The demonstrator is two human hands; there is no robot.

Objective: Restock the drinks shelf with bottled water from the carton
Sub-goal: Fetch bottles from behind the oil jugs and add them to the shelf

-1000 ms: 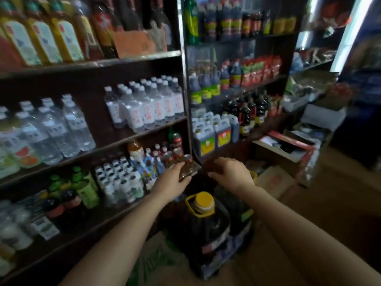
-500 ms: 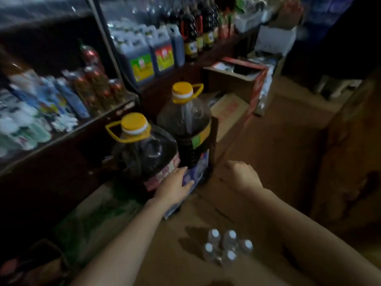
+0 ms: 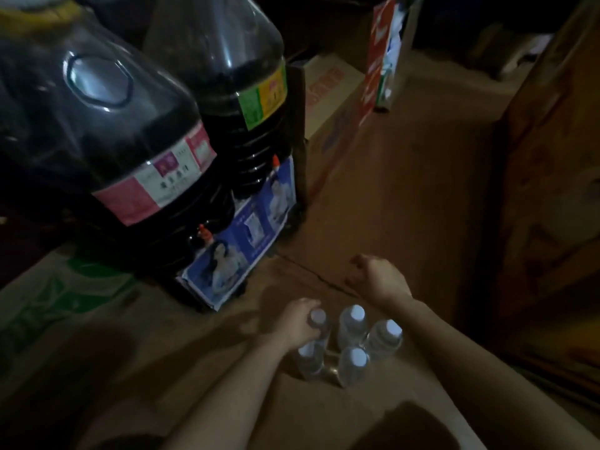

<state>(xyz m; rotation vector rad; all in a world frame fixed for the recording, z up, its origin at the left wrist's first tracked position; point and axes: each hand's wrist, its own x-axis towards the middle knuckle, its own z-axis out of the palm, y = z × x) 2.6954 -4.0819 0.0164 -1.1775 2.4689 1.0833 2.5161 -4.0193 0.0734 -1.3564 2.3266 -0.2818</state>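
Gripping a bottle (image 3: 318,320) at lower centre, the left hand (image 3: 300,323) curls round its neck; right hand (image 3: 380,280) hovers loosely curled, grasping nothing, beside four other bottles (image 3: 354,323).

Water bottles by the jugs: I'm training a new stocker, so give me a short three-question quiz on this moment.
1. True or false: the left hand grips a water bottle near its cap.
2. How many white bottle caps show in the cluster? A) three B) five C) eight
3. Fill in: the right hand holds ____.

Key: 1 true; 2 B; 3 nothing. It hovers just beyond the bottles, fingers loosely curled, near the dark jugs.
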